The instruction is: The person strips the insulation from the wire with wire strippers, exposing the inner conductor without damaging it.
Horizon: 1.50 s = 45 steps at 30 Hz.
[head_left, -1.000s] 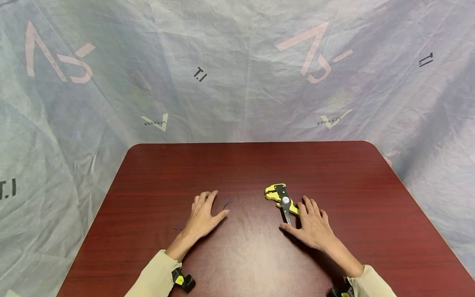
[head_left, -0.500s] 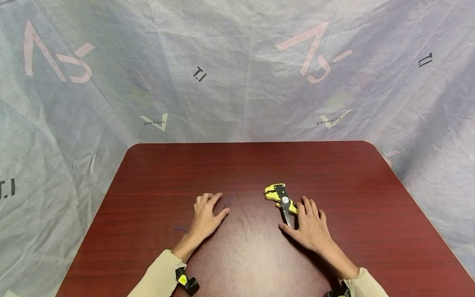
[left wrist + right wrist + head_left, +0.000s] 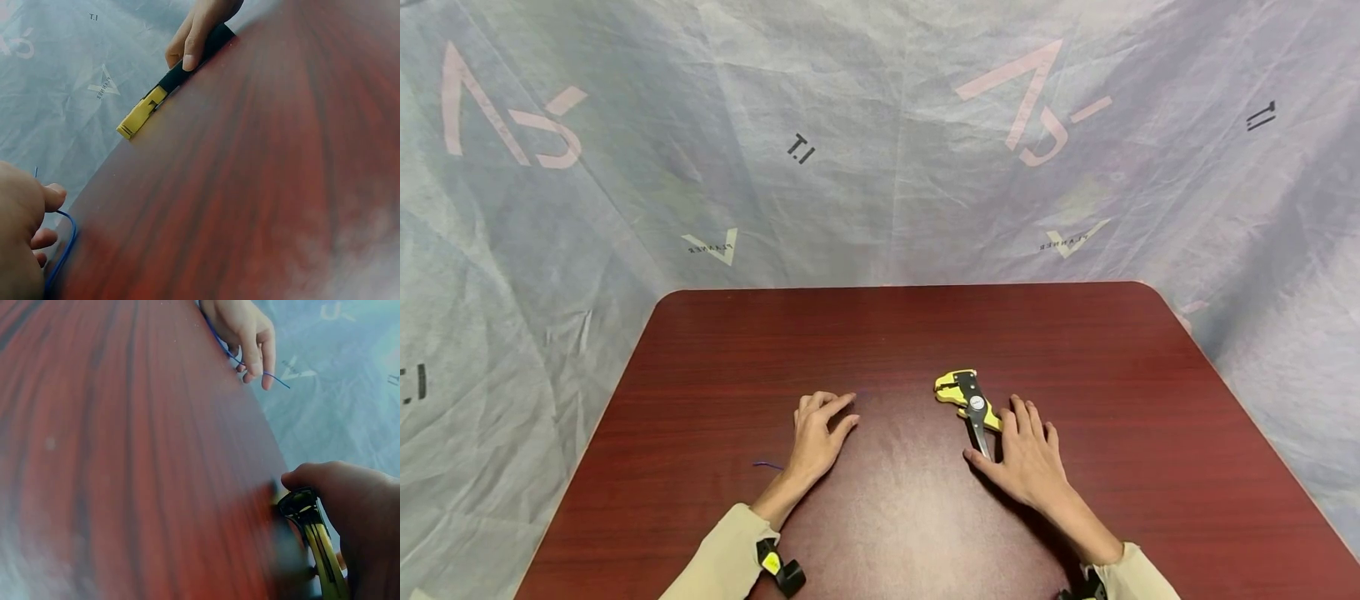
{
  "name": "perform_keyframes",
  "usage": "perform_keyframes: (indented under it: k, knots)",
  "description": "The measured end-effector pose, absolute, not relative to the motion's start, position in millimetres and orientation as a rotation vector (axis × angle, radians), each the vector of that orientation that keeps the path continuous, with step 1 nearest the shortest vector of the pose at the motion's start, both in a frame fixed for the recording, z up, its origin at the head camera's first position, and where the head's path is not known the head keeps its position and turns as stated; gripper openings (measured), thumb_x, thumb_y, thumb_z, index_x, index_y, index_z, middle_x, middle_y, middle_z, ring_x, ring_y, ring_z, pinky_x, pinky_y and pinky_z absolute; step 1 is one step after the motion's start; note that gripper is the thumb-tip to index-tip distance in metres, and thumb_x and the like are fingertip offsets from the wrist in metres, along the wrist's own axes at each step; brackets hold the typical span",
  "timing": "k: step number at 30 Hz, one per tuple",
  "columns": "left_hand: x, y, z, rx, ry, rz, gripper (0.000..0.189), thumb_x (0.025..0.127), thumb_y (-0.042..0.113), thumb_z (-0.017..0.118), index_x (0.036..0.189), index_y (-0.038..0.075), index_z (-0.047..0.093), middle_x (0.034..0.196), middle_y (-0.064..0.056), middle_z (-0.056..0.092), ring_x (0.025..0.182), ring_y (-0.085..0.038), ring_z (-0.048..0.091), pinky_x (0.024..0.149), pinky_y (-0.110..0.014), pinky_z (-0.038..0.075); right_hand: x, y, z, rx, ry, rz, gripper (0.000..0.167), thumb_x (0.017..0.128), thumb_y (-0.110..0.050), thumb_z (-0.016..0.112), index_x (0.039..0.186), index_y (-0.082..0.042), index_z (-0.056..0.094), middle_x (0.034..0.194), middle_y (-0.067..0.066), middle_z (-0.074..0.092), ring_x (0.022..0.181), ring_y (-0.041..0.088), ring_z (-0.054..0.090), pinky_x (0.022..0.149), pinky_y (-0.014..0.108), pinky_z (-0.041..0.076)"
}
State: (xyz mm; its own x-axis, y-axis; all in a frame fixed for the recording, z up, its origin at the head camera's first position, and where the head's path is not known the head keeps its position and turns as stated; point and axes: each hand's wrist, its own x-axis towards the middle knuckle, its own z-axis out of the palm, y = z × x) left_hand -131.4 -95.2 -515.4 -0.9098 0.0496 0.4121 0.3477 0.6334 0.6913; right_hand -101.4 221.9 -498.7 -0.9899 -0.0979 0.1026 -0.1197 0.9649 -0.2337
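Observation:
My left hand (image 3: 816, 442) pinches a thin blue wire between thumb and index finger, left of the table's middle. One end of the wire (image 3: 282, 382) sticks out past the fingertips in the right wrist view. Its other end (image 3: 767, 464) shows left of my wrist in the head view. Right of centre lies a yellow and black wire stripper (image 3: 976, 403), its head toward the far left. Over its handles rests my right hand (image 3: 1032, 462), thumb on one side and fairly straight fingers on the other. The handle ends are partly hidden by that hand.
Both hands work over a dark red wooden table (image 3: 880, 333) with rounded far corners. Grey printed cloth (image 3: 895, 167) hangs behind it and along both sides. A small black camera (image 3: 790, 577) is strapped at my left wrist.
My left thumb and index finger have come closer together around the wire, and the hand has shifted slightly right. The wire end beyond the fingertips has moved. The right hand and wire stripper look nearly still.

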Motion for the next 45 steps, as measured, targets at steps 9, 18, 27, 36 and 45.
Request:
perform_keyframes:
  k: [9,18,27,36,45]
  knots:
    - [-131.5,-96.3,-515.0,-0.276,-2.43,-1.276,0.024,0.085,0.01,0.076,0.108,0.002,0.077,0.096,-0.011,0.07,0.093,-0.025,0.053,0.084,-0.038,0.036,-100.6,221.1,-497.4,0.161,-3.016,0.372,0.078,0.08,-0.06,0.07,0.122,0.003,0.052,0.152,0.028,0.04,0.143,0.048,0.035,0.106,0.073,0.031]
    - [-130.9,-98.4,-512.2,-0.243,-2.413,-1.345,0.018,0.088,0.011,0.074,0.103,0.004,0.079,0.094,-0.009,0.076,0.092,-0.024,0.058,0.084,-0.037,0.043,-101.6,218.3,-495.2,0.155,-2.963,0.396,0.068,0.076,-0.051,0.074,0.111,0.003,0.056,0.146,0.028,0.047,0.137,0.048,0.041,0.101,0.072,0.036]
    - [-129.7,-97.9,-508.0,-0.25,-2.382,-1.396,0.016,0.088,0.011,0.075,0.101,0.005,0.08,0.091,-0.006,0.078,0.087,-0.022,0.061,0.077,-0.027,0.048,-108.2,218.7,-487.2,0.177,-2.959,0.44,0.066,0.069,-0.049,0.078,0.104,0.004,0.058,0.136,0.025,0.054,0.128,0.045,0.048,0.091,0.065,0.046]
    - [-129.2,-95.7,-504.3,-0.258,-2.362,-1.392,0.012,0.087,0.011,0.075,0.097,0.006,0.081,0.086,-0.005,0.078,0.084,-0.02,0.063,0.074,-0.026,0.049,-115.2,221.5,-477.5,0.162,-3.043,0.467,0.063,0.068,-0.059,0.079,0.088,-0.001,0.062,0.129,0.022,0.053,0.118,0.047,0.048,0.083,0.06,0.047]
    - [-130.0,-95.3,-502.3,-0.265,-2.339,-1.388,0.011,0.087,0.011,0.076,0.095,0.007,0.081,0.08,-0.003,0.077,0.08,-0.019,0.063,0.071,-0.025,0.048,-118.9,221.8,-476.6,0.122,-3.077,0.554,0.05,0.07,-0.059,0.078,0.08,-0.012,0.067,0.129,0.022,0.053,0.118,0.046,0.044,0.083,0.057,0.042]
